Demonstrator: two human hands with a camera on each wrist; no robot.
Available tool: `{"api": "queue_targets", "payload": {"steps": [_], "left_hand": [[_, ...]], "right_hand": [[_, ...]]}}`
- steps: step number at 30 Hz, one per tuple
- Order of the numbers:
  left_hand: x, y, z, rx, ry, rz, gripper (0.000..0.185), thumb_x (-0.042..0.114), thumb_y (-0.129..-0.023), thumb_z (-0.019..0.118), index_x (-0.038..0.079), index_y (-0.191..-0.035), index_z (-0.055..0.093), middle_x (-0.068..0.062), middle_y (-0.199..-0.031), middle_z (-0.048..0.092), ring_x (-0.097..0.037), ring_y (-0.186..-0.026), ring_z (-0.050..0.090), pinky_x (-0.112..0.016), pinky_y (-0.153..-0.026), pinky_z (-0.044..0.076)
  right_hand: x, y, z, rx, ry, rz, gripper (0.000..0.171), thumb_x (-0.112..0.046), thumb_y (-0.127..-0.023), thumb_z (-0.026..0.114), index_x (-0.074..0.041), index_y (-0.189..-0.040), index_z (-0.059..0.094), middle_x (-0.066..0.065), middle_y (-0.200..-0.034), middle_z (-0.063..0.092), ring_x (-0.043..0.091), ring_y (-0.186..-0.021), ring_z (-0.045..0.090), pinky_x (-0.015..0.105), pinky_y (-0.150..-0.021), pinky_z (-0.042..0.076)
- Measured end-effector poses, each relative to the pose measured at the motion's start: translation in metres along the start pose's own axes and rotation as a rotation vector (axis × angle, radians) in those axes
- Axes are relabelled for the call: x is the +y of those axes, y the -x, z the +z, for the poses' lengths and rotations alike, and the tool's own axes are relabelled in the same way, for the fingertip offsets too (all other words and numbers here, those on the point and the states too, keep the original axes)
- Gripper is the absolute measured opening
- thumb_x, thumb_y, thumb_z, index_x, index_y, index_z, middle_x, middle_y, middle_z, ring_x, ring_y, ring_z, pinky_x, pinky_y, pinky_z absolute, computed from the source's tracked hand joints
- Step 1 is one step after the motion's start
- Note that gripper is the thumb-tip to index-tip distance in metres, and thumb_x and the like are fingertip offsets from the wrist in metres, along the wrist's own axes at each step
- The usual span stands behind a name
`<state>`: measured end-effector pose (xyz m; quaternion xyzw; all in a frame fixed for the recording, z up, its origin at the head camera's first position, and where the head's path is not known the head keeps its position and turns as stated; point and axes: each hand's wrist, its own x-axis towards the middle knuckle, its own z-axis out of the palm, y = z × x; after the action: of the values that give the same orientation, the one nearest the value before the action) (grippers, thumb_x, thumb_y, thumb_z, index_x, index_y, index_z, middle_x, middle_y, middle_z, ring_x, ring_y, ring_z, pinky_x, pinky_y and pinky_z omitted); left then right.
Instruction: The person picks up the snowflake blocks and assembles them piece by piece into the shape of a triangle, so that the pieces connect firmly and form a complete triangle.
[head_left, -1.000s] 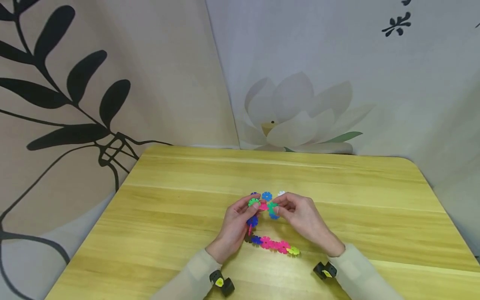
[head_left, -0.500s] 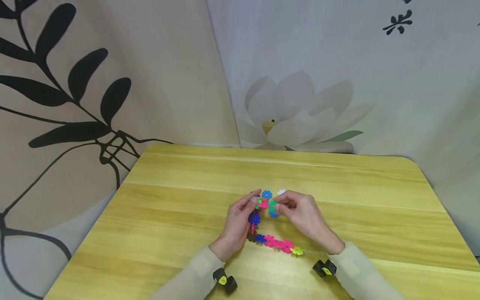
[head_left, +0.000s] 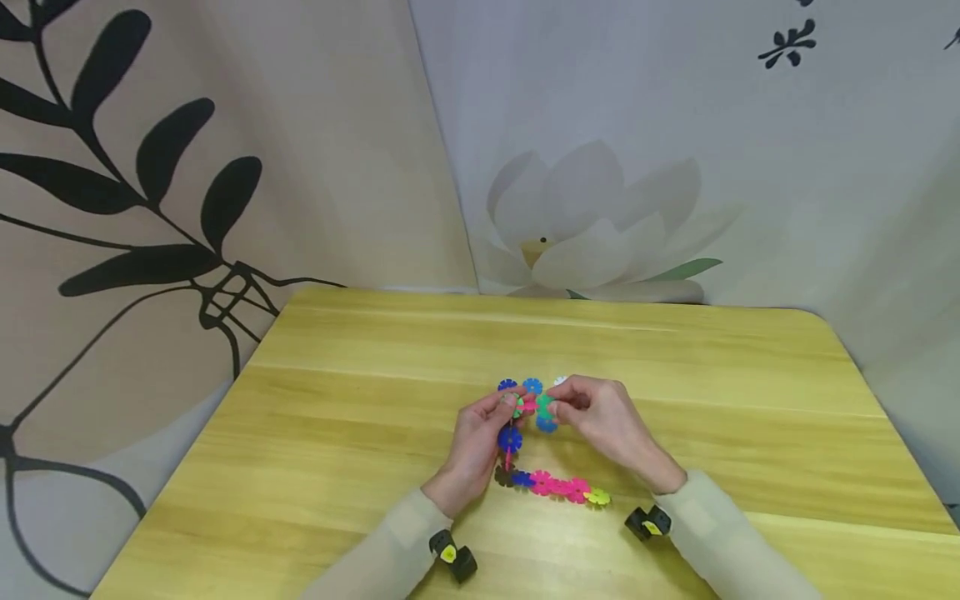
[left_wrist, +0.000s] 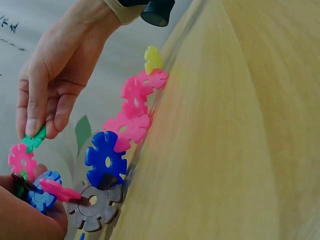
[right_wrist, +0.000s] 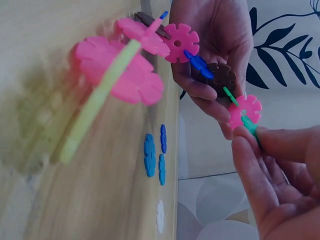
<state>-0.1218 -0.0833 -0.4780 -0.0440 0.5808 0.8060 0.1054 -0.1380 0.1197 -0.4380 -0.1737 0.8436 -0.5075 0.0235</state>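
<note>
A chain of interlocking plastic flower discs hangs from my two hands. My left hand [head_left: 471, 446] holds it near a green disc, with a brown disc [right_wrist: 223, 75] and a blue disc [right_wrist: 199, 66] along its fingers. Between thumb and fingertips, my right hand [head_left: 611, 421] pinches another green disc [left_wrist: 35, 140]. This one meets the edge of a pink disc [right_wrist: 253, 105], which joins the part in the left hand. Lower down, the chain continues through a grey-brown disc [left_wrist: 102, 212], a dark blue disc [left_wrist: 102, 162] and several pink discs [left_wrist: 132, 127] to a yellow disc [head_left: 597, 497].
Beyond the hands, loose discs lie on the wooden table [head_left: 375, 417]: a dark blue one [head_left: 507, 384], a light blue one [head_left: 532, 386] and a white one [head_left: 560, 381]. Another blue disc [head_left: 546, 425] lies just below the right fingertips. A printed curtain [head_left: 337, 167] stands behind the table.
The green disc at the left thumb has turned from face-on to more edge-on. The chain's lower end has shifted slightly right. Both hands stay close together, the right one slightly higher in view.
</note>
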Motion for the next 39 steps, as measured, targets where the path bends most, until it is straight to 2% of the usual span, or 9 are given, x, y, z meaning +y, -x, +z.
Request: {"api": "queue_targets", "payload": {"steps": [4,11,22,28,35,39], "left_hand": [[0.0019,-0.0018,0.0002,0.019,-0.012,0.001,0.04,0.019,-0.107,0.06,-0.008,-0.135,0.061,-0.02,-0.13,0.069,-0.019,-0.101,0.069,-0.032,-0.095,0.056],[0.0028,-0.0034,0.0021,0.028,-0.003,-0.003,0.038,0.017,-0.107,0.059,-0.01,-0.134,0.061,-0.023,-0.129,0.068,-0.016,-0.099,0.07,-0.033,-0.095,0.056],[-0.0001,-0.0034,0.0035,0.054,-0.013,0.015,0.038,0.017,-0.106,0.061,-0.009,-0.133,0.062,-0.017,-0.123,0.073,-0.016,-0.107,0.071,-0.037,-0.099,0.055],[-0.0022,-0.0027,0.0036,0.063,-0.004,0.005,0.037,0.015,-0.106,0.06,-0.01,-0.133,0.062,-0.015,-0.121,0.074,-0.017,-0.105,0.072,-0.039,-0.102,0.054],[-0.0013,-0.0009,0.0036,0.072,-0.042,0.007,0.036,0.016,-0.105,0.062,-0.008,-0.132,0.064,-0.013,-0.118,0.075,-0.021,-0.118,0.066,-0.038,-0.102,0.053],[-0.0011,-0.0003,0.0037,0.067,-0.045,0.008,0.036,0.017,-0.105,0.062,-0.007,-0.132,0.064,-0.013,-0.12,0.075,-0.022,-0.12,0.066,-0.039,-0.103,0.053]], "right_hand": [[-0.0012,-0.0026,-0.001,-0.022,-0.002,0.013,0.008,-0.007,-0.095,0.075,-0.008,-0.103,0.077,-0.001,-0.088,0.076,0.022,-0.075,0.071,0.026,-0.058,0.055],[0.0002,-0.0037,-0.0028,-0.053,-0.009,0.027,0.006,-0.006,-0.095,0.074,-0.009,-0.1,0.077,0.002,-0.088,0.076,0.027,-0.076,0.072,0.025,-0.057,0.053],[0.0001,-0.0048,-0.001,-0.051,0.02,0.024,0.009,-0.005,-0.094,0.075,-0.008,-0.102,0.077,0.0,-0.093,0.076,0.012,-0.078,0.07,0.027,-0.065,0.059],[0.0021,-0.0039,0.0016,-0.048,0.017,0.039,0.01,-0.003,-0.093,0.075,-0.007,-0.103,0.077,0.001,-0.094,0.077,0.012,-0.078,0.07,0.026,-0.064,0.059],[0.0029,-0.0014,0.0055,-0.055,0.027,0.054,0.009,-0.005,-0.094,0.074,-0.008,-0.102,0.077,0.0,-0.094,0.076,0.011,-0.078,0.069,0.026,-0.064,0.058],[0.0036,-0.0003,0.006,-0.046,0.021,0.071,0.009,-0.006,-0.094,0.074,-0.008,-0.102,0.077,-0.001,-0.094,0.076,0.011,-0.078,0.069,0.027,-0.063,0.057]]}}
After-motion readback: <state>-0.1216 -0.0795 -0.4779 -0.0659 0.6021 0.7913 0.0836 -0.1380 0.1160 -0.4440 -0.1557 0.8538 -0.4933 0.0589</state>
